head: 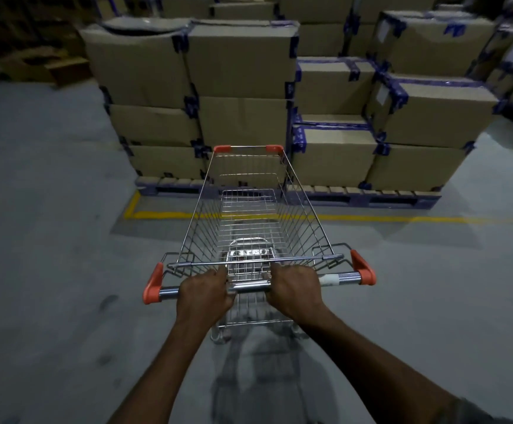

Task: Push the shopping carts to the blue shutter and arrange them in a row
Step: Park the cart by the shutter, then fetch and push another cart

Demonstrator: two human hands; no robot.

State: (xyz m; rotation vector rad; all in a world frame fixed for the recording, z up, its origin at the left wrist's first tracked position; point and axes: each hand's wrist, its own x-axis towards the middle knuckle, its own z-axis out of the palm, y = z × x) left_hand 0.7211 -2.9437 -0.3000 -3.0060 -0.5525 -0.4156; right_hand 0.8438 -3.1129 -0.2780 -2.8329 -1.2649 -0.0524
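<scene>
Steel cart (306, 222): L hand (204, 290) & R hand (295, 286) grip clenched on handle (249, 286).

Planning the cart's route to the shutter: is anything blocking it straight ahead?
Yes. Stacked cardboard boxes on pallets stand directly ahead of the shopping cart, just past the yellow floor line. The left hand and right hand grip its handle. No blue shutter is in view; bare floor shows to the left.

The shopping cart (250, 215) stands before stacked boxes (239, 96) on pallets (362, 195), a floor line (402, 218) between.
</scene>
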